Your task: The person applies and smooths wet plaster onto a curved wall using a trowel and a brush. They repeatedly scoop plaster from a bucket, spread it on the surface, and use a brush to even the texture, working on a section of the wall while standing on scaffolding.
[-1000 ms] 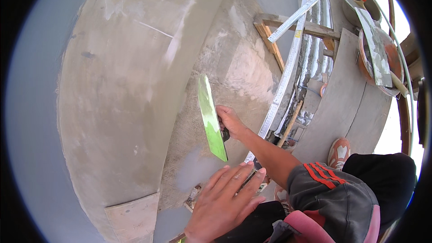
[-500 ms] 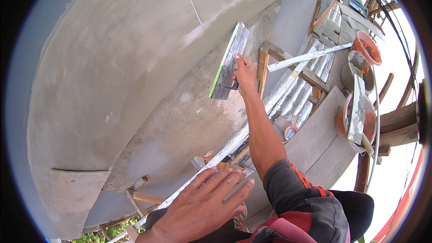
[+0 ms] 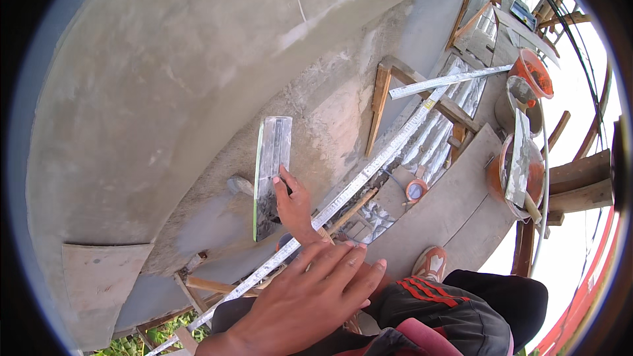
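Observation:
My right hand is closed round the grip of a long plastering trowel. The trowel's flat grey blade has a bright green edge on its left side and stands almost lengthwise in the picture, close to the rough lower part of the wall. Above and left of it spreads the smoother plastered wall. My left hand is open, back of the hand up, fingers stretched out and holding nothing; it covers part of my right forearm. A small pale stub shows just left of the blade.
A long whitish metal bar runs slantwise below the wall, with a shorter bar and wooden framing beyond. To the right lie planks, an orange bucket with a flat blade tool across it, and an orange basin.
My right hand has brought the trowel down and to the left, nearer my body, and its blade has turned more upright in the picture. My left hand stays nearly where it was.

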Available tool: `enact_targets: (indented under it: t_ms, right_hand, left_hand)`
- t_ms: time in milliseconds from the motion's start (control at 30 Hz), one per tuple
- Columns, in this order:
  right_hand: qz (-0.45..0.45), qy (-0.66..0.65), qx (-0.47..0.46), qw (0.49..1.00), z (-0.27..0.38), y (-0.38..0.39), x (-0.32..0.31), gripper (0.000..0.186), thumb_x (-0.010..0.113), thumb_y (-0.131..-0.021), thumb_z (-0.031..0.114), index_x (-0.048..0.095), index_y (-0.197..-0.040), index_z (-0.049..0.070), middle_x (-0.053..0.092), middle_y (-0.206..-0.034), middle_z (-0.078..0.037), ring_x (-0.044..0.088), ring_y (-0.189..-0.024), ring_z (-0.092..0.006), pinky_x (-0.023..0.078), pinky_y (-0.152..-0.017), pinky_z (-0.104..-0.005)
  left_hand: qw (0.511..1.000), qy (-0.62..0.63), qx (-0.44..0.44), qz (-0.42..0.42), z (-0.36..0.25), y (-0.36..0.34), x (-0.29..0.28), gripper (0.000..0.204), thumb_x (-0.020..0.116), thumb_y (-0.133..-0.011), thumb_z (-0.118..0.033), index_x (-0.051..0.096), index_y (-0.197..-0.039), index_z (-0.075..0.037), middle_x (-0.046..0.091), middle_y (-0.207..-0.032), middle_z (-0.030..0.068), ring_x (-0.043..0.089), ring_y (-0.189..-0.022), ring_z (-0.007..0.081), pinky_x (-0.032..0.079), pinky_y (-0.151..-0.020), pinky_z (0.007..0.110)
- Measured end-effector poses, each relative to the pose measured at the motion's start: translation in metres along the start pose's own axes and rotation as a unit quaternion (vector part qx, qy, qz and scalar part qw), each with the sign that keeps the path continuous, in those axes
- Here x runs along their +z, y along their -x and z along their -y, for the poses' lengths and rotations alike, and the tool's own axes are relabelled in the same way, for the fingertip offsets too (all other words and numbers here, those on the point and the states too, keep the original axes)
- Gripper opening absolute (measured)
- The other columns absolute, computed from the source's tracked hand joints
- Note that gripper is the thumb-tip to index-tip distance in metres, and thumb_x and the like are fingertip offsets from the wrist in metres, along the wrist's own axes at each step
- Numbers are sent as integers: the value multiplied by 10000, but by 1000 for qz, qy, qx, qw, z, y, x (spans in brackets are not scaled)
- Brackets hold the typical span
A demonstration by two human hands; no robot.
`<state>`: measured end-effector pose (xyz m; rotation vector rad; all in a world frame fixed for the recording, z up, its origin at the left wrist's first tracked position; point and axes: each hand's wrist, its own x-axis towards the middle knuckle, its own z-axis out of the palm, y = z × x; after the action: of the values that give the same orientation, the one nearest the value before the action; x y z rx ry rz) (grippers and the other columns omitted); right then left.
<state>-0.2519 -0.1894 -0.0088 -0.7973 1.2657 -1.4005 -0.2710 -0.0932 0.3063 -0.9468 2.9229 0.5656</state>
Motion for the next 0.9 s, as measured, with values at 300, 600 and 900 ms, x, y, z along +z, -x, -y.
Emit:
enact_targets:
  t_ms: [300, 600, 900]
  right_hand:
    - [-12, 179, 14, 984, 16, -50, -141, 619, 678, -1067, 313, 544, -1571, -19, 624, -886, -89, 591, -769, -182, 491, -700, -327]
    - [-63, 574, 45, 815, 313, -69, -360, 540, 747, -944, 296, 726, -1371, -34, 796, -1007, -215, 778, -803, -271, 607, -827, -406]
    - [-402, 519, 77, 750, 345, -33, -591, 285, 737, -980, 232, 793, -1104, -18, 699, -737, -91, 662, -604, -172, 531, -595, -366]
  left_hand:
    - [990, 48, 127, -39, -7, 4, 11, 533, 744, -972, -346, 662, -1421, -71, 697, -1363, 184, 660, -1306, 330, 479, -1153, 495]
    - [968, 107, 227, 11, -25, -5, 15, 567, 748, -976, -347, 648, -1435, -29, 684, -1369, 240, 638, -1339, 369, 453, -1182, 520]
    - [973, 96, 206, 29, -9, 1, 16, 609, 771, -956, -351, 639, -1454, -26, 663, -1380, 255, 606, -1358, 390, 446, -1175, 528]
